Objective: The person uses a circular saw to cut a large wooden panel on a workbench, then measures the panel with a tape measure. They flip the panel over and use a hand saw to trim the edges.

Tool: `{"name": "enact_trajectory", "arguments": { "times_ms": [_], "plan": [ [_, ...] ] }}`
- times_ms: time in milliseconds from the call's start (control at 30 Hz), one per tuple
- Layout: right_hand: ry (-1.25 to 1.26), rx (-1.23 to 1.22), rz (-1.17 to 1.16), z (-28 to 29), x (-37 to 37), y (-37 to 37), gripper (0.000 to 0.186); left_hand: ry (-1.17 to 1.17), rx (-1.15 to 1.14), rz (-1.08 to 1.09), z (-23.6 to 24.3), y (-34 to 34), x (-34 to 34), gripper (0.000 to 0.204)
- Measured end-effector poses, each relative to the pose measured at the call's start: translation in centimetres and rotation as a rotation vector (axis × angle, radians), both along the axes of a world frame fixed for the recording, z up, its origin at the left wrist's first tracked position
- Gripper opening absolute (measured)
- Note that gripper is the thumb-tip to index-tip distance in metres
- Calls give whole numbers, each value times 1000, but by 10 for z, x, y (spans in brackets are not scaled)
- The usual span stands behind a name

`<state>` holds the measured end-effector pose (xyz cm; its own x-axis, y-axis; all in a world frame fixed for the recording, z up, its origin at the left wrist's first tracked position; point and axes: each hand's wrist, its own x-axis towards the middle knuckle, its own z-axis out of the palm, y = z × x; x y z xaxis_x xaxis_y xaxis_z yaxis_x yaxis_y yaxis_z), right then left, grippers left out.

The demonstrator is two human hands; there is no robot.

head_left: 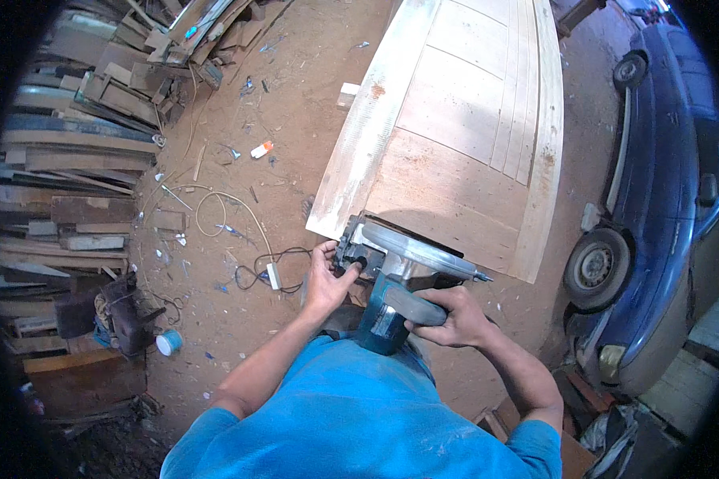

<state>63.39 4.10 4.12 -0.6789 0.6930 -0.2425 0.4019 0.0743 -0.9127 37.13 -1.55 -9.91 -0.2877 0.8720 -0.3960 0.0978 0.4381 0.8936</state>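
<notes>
A teal and black power saw (385, 315), which looks like a circular saw with a silver blade guard (411, 239), is between my two hands at the near end of a wooden door panel (447, 156). My right hand (459, 319) is wrapped round its grey-topped rear handle. My left hand (330, 281) grips the black part at the saw's left end, thumb on top. The guard lies along the panel's near edge; whether the blade touches the wood is hidden. Sawdust patches show on the pale panel, which has grooved lines along its right side.
Stacked boards and scrap wood (80, 207) fill the left side. A cable with a white socket strip (274, 276) runs over the dirt floor, near an orange and white bottle (261, 149). A white tub (168, 342) stands lower left. A blue car (655, 199) is parked at right.
</notes>
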Motion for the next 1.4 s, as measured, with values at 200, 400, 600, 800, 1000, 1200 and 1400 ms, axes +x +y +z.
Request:
{"name": "enact_trajectory", "arguments": {
  "times_ms": [200,400,600,800,1000,1200,1400],
  "plan": [
    [12,10,52,-9,7,14,52,-187,-25,62,11,2,3,59],
    [-49,-47,119,-7,8,24,54,-198,-187,74,22,11,-3,64],
    [-28,-102,184,-13,1,30,59,-230,-191,54,20,13,-19,62],
    [-84,-181,276,-10,-4,40,59,-228,-230,64,28,21,-20,52],
    [-77,-158,258,-12,-7,39,55,-245,-232,107,26,19,-20,50],
    [-57,-159,267,-12,-13,38,57,-248,-196,131,26,20,-24,46],
    [-50,-141,277,-15,-20,37,57,-265,-202,116,27,22,-31,45]
  ]
}}
